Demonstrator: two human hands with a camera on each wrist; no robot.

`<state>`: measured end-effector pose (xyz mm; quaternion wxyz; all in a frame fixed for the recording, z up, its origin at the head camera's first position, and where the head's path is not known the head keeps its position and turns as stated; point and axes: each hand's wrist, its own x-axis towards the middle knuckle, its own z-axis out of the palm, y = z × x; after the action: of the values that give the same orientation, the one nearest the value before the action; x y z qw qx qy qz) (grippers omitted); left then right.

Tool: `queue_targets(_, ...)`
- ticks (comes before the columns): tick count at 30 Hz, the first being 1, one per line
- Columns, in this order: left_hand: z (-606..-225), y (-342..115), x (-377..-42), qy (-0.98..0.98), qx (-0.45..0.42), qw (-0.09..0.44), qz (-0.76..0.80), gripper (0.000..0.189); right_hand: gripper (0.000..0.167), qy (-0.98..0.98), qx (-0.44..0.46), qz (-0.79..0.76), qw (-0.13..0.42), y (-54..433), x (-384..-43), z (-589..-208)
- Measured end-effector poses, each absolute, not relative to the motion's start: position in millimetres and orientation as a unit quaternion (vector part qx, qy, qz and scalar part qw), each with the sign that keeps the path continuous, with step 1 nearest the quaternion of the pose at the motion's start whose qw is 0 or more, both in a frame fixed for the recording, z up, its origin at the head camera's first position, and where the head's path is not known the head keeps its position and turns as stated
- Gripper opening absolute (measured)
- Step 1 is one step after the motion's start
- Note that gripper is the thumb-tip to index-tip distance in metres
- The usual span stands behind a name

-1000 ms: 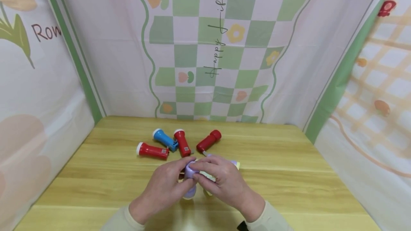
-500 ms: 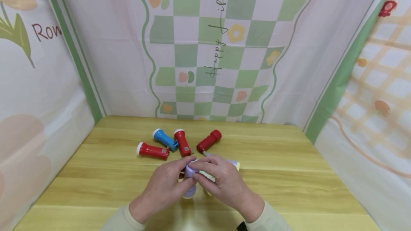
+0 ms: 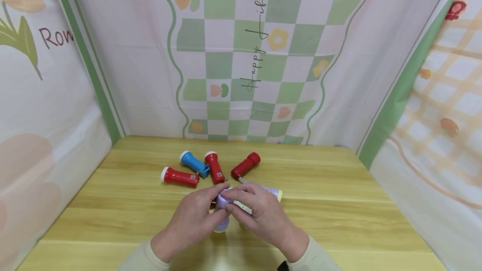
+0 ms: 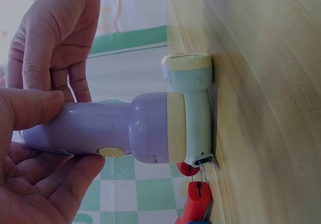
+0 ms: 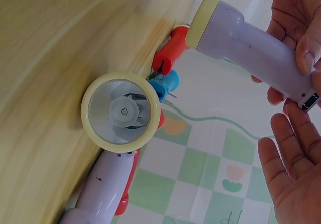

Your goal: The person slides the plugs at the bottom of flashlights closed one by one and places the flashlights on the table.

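Note:
Both hands hold one purple flashlight [image 4: 95, 128] over the table, its cream-rimmed head pointing down towards the wood. My left hand [image 3: 192, 214] grips its barrel, thumb on one side and fingers on the other. At the tail end, my right hand [image 3: 265, 212] pinches with thumb and index finger while its other fingers stay loose. A small dark slot [image 5: 310, 102] shows at that end in the right wrist view. Beyond the held one, a mint-green flashlight [image 4: 198, 118] lies on the table. Another purple flashlight [image 5: 103, 184] rests close by, partly covered by the right hand in the head view.
Farther back on the wooden table [image 3: 324, 204] lie a blue flashlight [image 3: 193, 163] and several red ones, among them a red flashlight [image 3: 180, 177] at left and a red flashlight [image 3: 246, 165] at right. A printed curtain [image 3: 241, 53] stands behind the table.

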<state>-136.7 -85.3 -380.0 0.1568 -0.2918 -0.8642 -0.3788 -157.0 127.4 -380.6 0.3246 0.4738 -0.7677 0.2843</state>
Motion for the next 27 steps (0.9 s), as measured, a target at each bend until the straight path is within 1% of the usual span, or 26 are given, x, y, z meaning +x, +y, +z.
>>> queue_targets(4,-379.4,-86.3,-136.8,-0.866,-0.288,0.159,-0.376,0.048,0.021,-0.770,0.473,0.284,0.321,126.6,-157.2,-380.3)
queue_targets(7,-378.6,-87.4,-137.1,-0.865,-0.285,0.150,-0.384,0.048,0.023,-0.774,0.471,0.283,0.317,125.8,-157.6,-380.0)
queue_targets(18,-380.4,-93.2,-139.1,-0.858,-0.266,0.085,-0.431,0.038,0.038,-0.798,0.446,0.263,0.309,119.9,-157.4,-379.2)
queue_targets(23,-381.3,-94.5,-140.5,-0.853,-0.260,0.061,-0.448,0.043,0.041,-0.804,0.440,0.256,0.309,118.4,-158.2,-378.3)
queue_targets(27,-382.6,-94.5,-141.0,-0.851,-0.258,0.055,-0.455,0.049,0.042,-0.803,0.439,0.254,0.311,117.6,-159.3,-378.5)
